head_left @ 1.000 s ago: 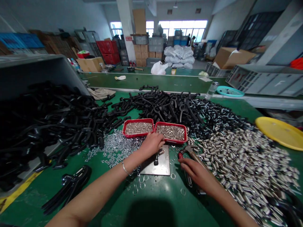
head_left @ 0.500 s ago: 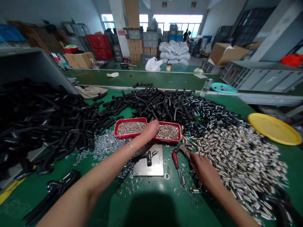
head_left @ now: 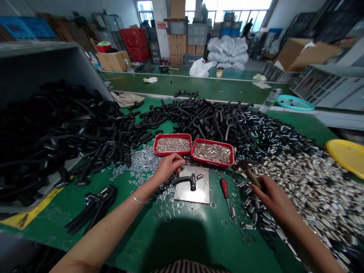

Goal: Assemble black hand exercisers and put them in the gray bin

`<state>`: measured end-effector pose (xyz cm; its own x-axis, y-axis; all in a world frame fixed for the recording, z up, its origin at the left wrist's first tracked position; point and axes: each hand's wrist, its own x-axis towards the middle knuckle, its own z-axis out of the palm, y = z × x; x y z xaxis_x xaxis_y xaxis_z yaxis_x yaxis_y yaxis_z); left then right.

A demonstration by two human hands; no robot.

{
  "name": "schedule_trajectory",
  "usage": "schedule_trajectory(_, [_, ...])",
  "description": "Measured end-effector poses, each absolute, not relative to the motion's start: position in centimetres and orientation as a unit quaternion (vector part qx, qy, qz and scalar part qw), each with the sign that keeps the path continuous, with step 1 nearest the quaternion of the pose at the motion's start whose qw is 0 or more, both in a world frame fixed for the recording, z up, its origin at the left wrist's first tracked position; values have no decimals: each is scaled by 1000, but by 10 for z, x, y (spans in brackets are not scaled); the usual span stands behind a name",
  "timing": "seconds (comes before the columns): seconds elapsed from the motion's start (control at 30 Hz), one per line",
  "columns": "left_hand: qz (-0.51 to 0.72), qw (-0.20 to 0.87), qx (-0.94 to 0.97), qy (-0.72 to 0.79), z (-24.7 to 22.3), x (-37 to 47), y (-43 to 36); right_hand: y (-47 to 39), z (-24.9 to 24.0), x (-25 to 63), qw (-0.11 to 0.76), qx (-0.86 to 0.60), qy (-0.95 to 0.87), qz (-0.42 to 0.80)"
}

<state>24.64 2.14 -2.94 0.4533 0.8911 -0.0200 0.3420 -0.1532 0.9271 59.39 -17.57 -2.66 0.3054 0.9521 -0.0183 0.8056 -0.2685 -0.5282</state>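
Note:
My left hand (head_left: 170, 166) is over the back left edge of a flat metal plate (head_left: 200, 194), thumb and fingertips pinched together; whatever is between them is too small to make out. Below it a curved black handle (head_left: 185, 179) lies on the plate, beside a small silver spring-like piece (head_left: 200, 176). My right hand (head_left: 269, 191) is wrapped round the wooden grip of a hammer (head_left: 252, 177), its head by the silver parts. Two red trays, the left tray (head_left: 172, 154) and the right tray (head_left: 212, 163), stand behind the plate, filled with tiny metal pieces.
A red screwdriver (head_left: 224, 187) lies right of the plate among loose rings. Silver cylinders (head_left: 315, 189) are heaped at right, black handles (head_left: 196, 113) behind the trays and in a grey bin (head_left: 85, 72) at left. Small nuts (head_left: 139, 165) lie left of the plate.
My left hand has come back from the right red tray to the plate's edge. My right hand has lifted the hammer away from the screwdriver. The view has shifted left.

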Motion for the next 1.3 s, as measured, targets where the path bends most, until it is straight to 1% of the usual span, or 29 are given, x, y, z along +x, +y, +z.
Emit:
schedule_trajectory(0.1, [271,511,692,432,-30,244,18,-193,-28,566,269,-760,-484,339])
schedule_trajectory(0.17, [265,520,698,415,-29,250,16,-198,-31,547,280,-742,-453,408])
schedule_trajectory(0.23, [261,491,731,396,-28,257,13,-199,-34,530,289,-737,-465,396])
schedule_trajectory(0.3, [253,438,773,382,-30,264,9,-195,-34,519,302,-731,-486,371])
schedule_trajectory(0.4, [227,371,820,372,-39,269,3,-185,-33,509,327,-717,-490,373])
schedule_trajectory(0.67, [210,321,838,389,-54,278,-5,-168,-36,498,350,-679,-471,441])
schedule_trajectory(0.8, [207,245,871,373,-61,278,-10,-169,-38,497,338,-683,-481,433])
schedule_trajectory(0.9, [188,163,927,282,-67,275,-14,-167,-40,499,320,-688,-501,416])
schedule_trajectory(0.97, [173,132,950,225,-70,273,-15,-165,-40,501,297,-689,-533,391])
schedule_trajectory(1.03, [163,131,956,204,-70,270,-17,-163,-36,502,279,-683,-577,349])
schedule_trajectory(1.1, [170,150,946,233,-68,265,-19,-163,-26,500,274,-671,-617,307])
schedule_trajectory(1.2, [192,184,913,308,-64,255,-26,-166,-5,492,289,-647,-656,259])
schedule_trajectory(1.3, [163,215,911,312,-64,244,-31,-167,8,481,303,-637,-672,224])
